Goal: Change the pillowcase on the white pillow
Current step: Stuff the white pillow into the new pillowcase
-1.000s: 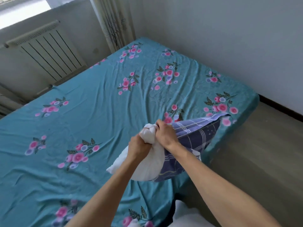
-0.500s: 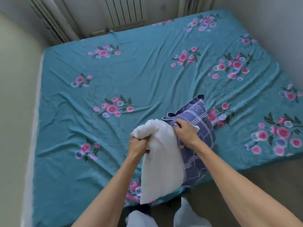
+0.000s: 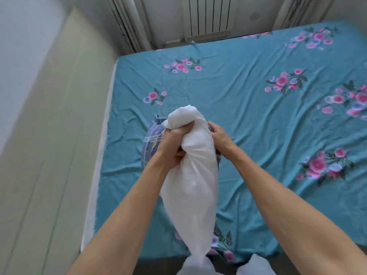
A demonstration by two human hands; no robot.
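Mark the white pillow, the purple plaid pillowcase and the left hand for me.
white pillow (image 3: 190,181), head view, on its bunched middle.
purple plaid pillowcase (image 3: 152,142), head view, on the fabric left of the pillow.
left hand (image 3: 171,146), head view, on the knuckles.

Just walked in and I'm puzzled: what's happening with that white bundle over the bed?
A person is standing at the foot of a bed with a teal floral sheet, changing a pillowcase. The left hand grips the white pillow near its top, bunching it. The right hand holds the blue plaid pillowcase, which lies mostly behind the pillow. The pillow looks almost wholly out of the case; whether any part is still inside is hidden.
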